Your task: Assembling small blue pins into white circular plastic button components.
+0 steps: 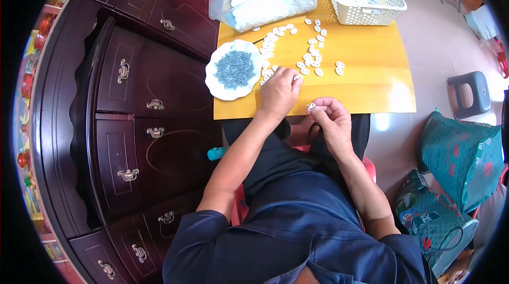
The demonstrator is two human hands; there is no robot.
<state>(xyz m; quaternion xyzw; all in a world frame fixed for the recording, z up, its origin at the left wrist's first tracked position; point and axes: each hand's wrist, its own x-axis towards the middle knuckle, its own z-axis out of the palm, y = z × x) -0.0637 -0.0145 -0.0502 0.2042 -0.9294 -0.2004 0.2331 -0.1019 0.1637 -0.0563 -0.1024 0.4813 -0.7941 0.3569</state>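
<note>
At the table's near edge my right hand (334,122) pinches a small white oval piece (312,107) between thumb and fingertips; a thin sliver seems to stick out of it. My left hand (278,92) is over the table, its fingers closed at another white oval piece (298,77) at the fingertips. Several similar pieces with two holes (318,72) lie scattered beyond my hands. Left of them is a white scalloped dish (216,87) heaped with thin grey metal pins or nails (234,69).
A clear plastic bin (218,6) and a cream perforated basket (363,16), both full of white pieces, stand at the table's (376,80) far side. A dark wooden cabinet (127,141) is close on the left. To the right are a grey stool (472,93) and green bags (456,157).
</note>
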